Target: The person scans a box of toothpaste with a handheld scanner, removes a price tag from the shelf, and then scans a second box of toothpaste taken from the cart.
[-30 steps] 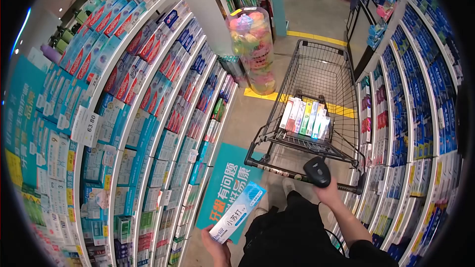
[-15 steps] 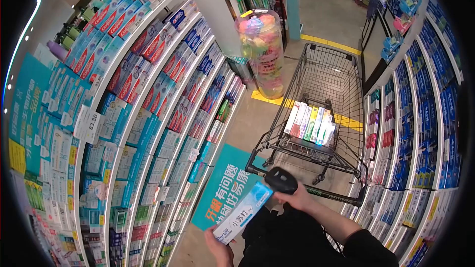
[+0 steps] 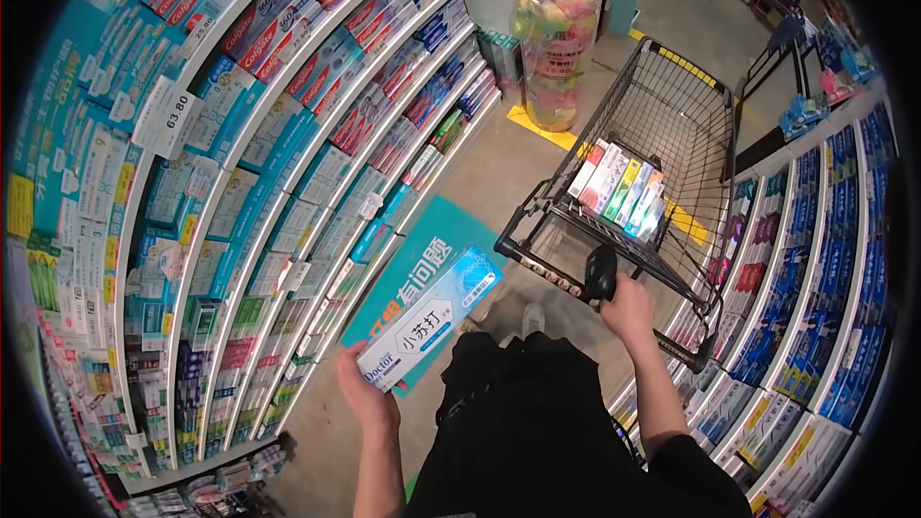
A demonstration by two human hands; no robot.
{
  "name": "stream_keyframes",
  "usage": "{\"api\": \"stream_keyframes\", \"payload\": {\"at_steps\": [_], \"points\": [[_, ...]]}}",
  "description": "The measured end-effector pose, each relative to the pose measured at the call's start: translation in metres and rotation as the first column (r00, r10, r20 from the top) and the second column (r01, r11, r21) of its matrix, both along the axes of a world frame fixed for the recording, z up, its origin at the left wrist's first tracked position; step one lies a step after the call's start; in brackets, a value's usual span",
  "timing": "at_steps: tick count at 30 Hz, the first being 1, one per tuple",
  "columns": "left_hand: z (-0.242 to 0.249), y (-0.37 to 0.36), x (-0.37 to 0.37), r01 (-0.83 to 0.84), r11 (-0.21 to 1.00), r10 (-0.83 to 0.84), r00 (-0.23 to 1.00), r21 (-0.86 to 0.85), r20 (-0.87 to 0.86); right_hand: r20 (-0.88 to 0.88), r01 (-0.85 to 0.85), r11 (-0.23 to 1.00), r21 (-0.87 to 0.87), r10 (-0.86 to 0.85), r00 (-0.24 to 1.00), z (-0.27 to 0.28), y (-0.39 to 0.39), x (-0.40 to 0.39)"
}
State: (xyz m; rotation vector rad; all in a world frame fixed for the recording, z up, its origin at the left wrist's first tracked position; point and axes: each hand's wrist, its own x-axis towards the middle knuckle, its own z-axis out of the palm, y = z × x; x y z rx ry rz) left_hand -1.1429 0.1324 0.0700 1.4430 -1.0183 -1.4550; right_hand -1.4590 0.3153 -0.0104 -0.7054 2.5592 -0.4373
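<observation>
My left hand (image 3: 369,393) grips one end of a white and blue toothpaste box (image 3: 422,326), its printed face turned up toward me. At the right, my right hand (image 3: 628,309) is closed round a black handheld scanner (image 3: 602,271), whose rounded head points away from me. That hand overlaps the handle bar (image 3: 547,273) of a black wire shopping cart (image 3: 662,86). Several upright toothpaste boxes (image 3: 619,187) stand in a row in the cart's near part.
Shelves of toothpaste boxes (image 3: 326,77) rise on the left, with a price tag (image 3: 168,117) at their edge. More stocked shelves (image 3: 815,259) line the right. A clear bin of colourful items (image 3: 558,48) stands beyond the cart's left side. A teal floor sticker (image 3: 432,240) lies in the aisle.
The scanner has moved right, away from the toothpaste box, over the cart handle. The toothpaste box has shifted left and up in view. My view has tilted down, with the cart appearing farther right.
</observation>
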Motion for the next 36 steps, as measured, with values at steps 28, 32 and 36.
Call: {"api": "stream_keyframes", "payload": {"at_steps": [28, 32, 36], "points": [[-0.022, 0.040, -0.001, 0.248, 0.949, -0.251, 0.968, 0.197, -0.010, 0.819, 0.586, 0.580, -0.565, 0.308, 0.485, 0.025, -0.023, 0.051], [-0.017, 0.042, -0.008, 0.233, 0.922, -0.223, 0.972, 0.309, -0.067, 0.741, 0.496, 0.583, -0.644, 0.313, 0.594, 0.018, -0.020, 0.053], [-0.015, 0.042, -0.011, 0.222, 0.903, -0.207, 0.975, 0.367, -0.081, 0.647, 0.395, 0.573, -0.718, 0.341, 0.682, 0.019, -0.017, 0.057]]}}
